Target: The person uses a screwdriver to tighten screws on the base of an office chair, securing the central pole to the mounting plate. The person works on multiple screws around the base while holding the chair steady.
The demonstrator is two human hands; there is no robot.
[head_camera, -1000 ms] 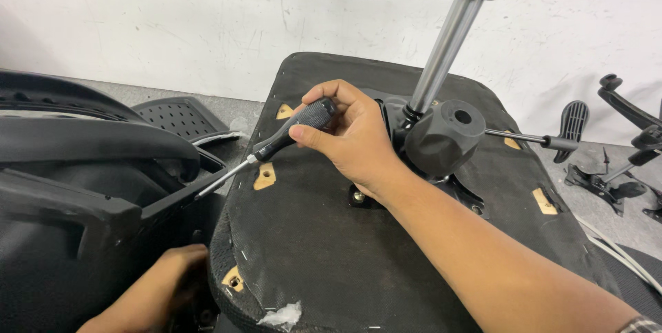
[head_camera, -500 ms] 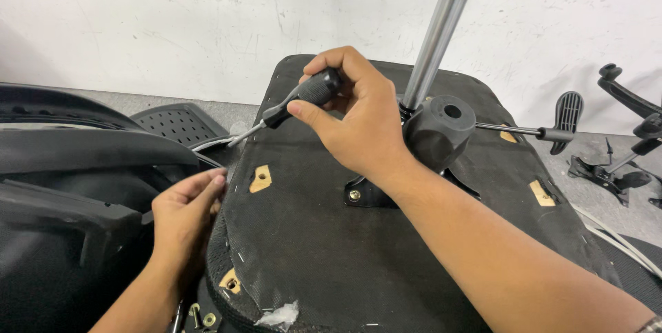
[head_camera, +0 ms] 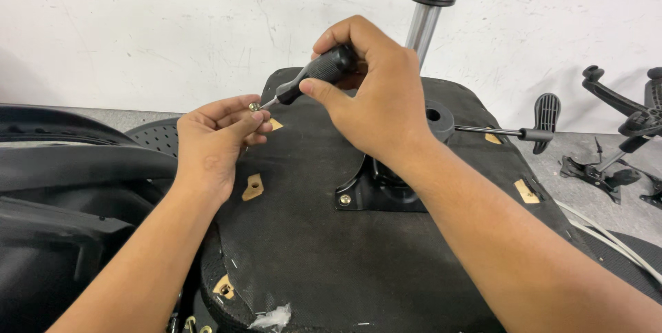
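Observation:
An upturned office chair seat (head_camera: 331, 250), covered in black fabric, fills the middle of the view. My right hand (head_camera: 372, 102) grips a black-handled screwdriver (head_camera: 314, 74) with its thin shaft pointing left. My left hand (head_camera: 217, 140) pinches a small metal screw (head_camera: 254, 107) at the screwdriver's tip, above the seat's left edge. A black metal mechanism plate (head_camera: 376, 192) with one bolt head (head_camera: 345, 199) sits under my right wrist. A chrome gas cylinder (head_camera: 422, 26) rises behind my right hand.
A black lever with a paddle end (head_camera: 541, 116) sticks out to the right. Black chair parts (head_camera: 69, 188) lie at the left, and armrest pieces (head_camera: 620, 133) on the grey floor at the right. A white wall stands behind. Tan mounting holes (head_camera: 254, 187) show through the fabric.
My left hand rose from beside the seat's lower left edge to the screwdriver tip and now pinches a screw there. My right hand lifted the screwdriver higher.

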